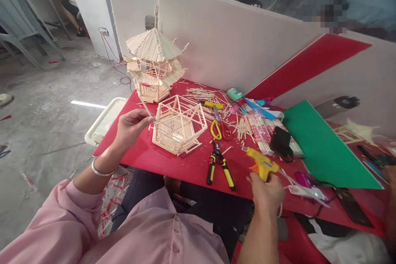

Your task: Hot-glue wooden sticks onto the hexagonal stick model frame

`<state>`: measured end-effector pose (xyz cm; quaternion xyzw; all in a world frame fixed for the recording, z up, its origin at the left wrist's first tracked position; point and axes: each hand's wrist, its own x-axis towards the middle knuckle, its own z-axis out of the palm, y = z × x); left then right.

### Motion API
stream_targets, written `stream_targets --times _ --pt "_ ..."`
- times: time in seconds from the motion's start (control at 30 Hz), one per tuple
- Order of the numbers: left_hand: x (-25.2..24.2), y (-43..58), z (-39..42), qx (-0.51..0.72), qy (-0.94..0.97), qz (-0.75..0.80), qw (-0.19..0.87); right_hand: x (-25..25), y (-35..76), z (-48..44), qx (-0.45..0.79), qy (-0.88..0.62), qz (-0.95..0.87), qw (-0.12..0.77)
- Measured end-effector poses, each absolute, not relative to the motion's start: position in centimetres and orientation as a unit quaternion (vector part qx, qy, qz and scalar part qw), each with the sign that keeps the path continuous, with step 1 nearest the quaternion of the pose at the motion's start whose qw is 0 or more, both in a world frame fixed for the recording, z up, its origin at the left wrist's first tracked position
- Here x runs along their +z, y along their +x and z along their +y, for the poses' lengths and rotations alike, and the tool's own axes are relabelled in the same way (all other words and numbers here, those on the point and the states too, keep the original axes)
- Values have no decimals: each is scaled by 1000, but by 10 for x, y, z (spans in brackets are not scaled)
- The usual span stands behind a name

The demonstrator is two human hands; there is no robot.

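My left hand (133, 126) pinches a thin wooden stick (145, 106) beside the left edge of an open stick frame (176, 128). The frame is many-sided, with a slatted floor and upright posts, and rests on the red table (142, 161). At the right front, my right hand (267, 192) is closed round the handle of a yellow glue gun (262, 162), whose nozzle points up and left. Behind the frame stands a tiered stick pagoda (156, 66) with a pointed roof.
Wire strippers (220, 165), scissors (220, 126), loose sticks (202, 93), packaged sticks (266, 134) and a black adapter (280, 139) lie on the table. A green board (328, 152) leans at right. Another person's hand (390, 173) shows at the right edge.
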<state>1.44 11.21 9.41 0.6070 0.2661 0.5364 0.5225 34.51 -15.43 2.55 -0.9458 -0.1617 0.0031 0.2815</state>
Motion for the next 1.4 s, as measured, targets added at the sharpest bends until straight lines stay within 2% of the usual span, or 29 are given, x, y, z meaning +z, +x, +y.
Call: stream_targets --times 0.07,0.17,0.33,0.47,0.67,1.4 --pt "92 13 114 540 611 268 513 46 322 -141 -6 -913 -129 388" --pt "87 12 114 548 608 280 501 79 279 -110 -15 -877 -232 420" --pt "79 12 110 570 591 301 486 105 214 -58 -148 -818 -460 312" --pt "74 13 108 571 589 305 484 108 189 -36 -177 -745 -582 274" --pt "70 16 111 574 584 317 479 108 185 -26 -205 -742 -592 239" --pt "73 20 118 540 576 304 534 109 185 -20 -228 -725 -607 231"
